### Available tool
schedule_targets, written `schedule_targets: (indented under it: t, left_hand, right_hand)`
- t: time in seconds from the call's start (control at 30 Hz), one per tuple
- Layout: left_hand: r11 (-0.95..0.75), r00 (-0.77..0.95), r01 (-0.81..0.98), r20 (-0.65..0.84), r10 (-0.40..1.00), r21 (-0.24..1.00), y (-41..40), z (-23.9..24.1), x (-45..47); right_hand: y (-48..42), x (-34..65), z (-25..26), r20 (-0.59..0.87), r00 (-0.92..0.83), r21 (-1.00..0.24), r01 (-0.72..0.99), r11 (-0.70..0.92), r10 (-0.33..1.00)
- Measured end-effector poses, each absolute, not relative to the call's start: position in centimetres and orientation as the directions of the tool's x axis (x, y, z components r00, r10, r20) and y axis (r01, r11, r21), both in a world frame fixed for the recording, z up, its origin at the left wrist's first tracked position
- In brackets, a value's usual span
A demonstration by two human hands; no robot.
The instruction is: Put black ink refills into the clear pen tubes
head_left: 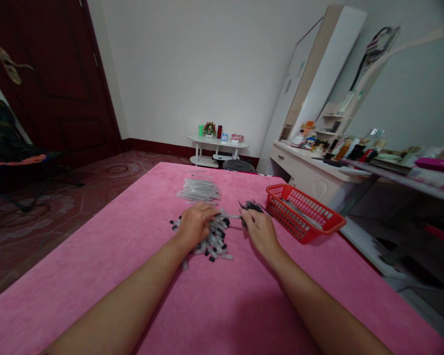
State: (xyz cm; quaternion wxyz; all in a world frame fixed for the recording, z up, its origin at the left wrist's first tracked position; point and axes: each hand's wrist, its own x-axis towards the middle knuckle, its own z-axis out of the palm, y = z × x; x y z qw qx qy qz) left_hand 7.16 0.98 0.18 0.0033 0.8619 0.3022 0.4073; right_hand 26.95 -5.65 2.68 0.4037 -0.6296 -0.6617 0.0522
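My left hand (197, 223) rests with curled fingers on a heap of small clear caps with black ends (215, 241) on the pink tablecloth (133, 256). Its fingers pinch one end of a thin clear tube (230, 216) that reaches across to my right hand (258, 228), which is closed on the other end. Just past my right hand lies a small pile of black pen tips (252, 204). Farther back lies a row of clear pen tubes (199, 190).
A red plastic basket (302, 213) with a few tubes inside stands at the right of the table. Beyond are a white dressing table with bottles (318, 158), a small white side table (217, 147), a dark red door (55, 79) and a folding chair (11, 148).
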Motion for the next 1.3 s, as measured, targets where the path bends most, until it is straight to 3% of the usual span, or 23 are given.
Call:
schedule_targets:
  t: [0.2, 0.6, 0.77, 1.2, 1.3]
  left_hand:
    - [-0.783, 0.46, 0.554, 0.681, 0.57, 0.282, 1.25, 0.19, 6.77]
    - [-0.809, 0.506, 0.529, 0.671, 0.542, 0.255, 1.26, 0.23, 6.91]
    - [-0.81, 0.504, 0.524, 0.672, 0.543, 0.262, 1.27, 0.13, 6.88]
    - [-0.824, 0.504, 0.5, 0.684, 0.527, 0.265, 1.33, 0.07, 6.93]
    - [-0.822, 0.504, 0.499, 0.681, 0.532, 0.273, 1.34, 0.0, 6.91]
  right_hand:
    - [-5.62, 27.04, 2.73, 0.503, 0.055, -0.584, 0.757, 0.292, 0.863]
    - [-5.66, 27.1, 2.7, 0.42, 0.026, -0.559, 0.795, 0.236, 0.907]
    - [-5.72, 27.1, 2.73, 0.49, 0.04, -0.549, 0.79, 0.272, 0.871]
    - [-5.96, 26.92, 2.91, 0.415, 0.03, -0.547, 0.807, 0.223, 0.909]
    - [-5.95, 26.93, 2.89, 0.46, 0.044, -0.539, 0.808, 0.239, 0.887]
